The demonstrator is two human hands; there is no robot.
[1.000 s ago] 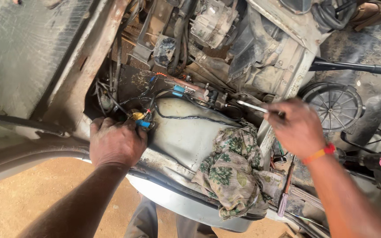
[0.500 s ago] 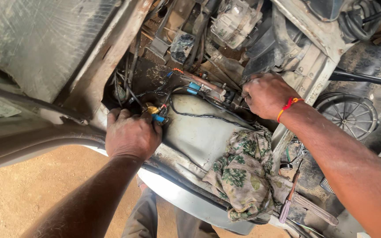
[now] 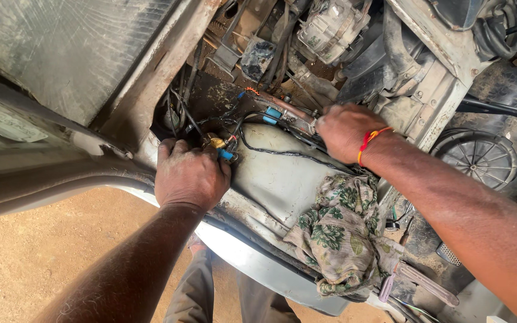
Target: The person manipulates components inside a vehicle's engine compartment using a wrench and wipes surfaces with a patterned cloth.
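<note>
Two hands are working the engine-bay wiring: left hand (image 3: 189, 173) is curling shut around the yellow-and-blue connectors (image 3: 221, 147) beside the pale tank (image 3: 282, 179), right hand (image 3: 343, 130) is closing on something hidden; best holding steady, not tugging wires.

sunlit sandy dirt ground (image 3: 43, 257) lies below a dusty, greasy vehicle body (image 3: 79, 54).

Both hands (image 3: 191, 173) among engine-bay wires (image 3: 222, 143)
</note>
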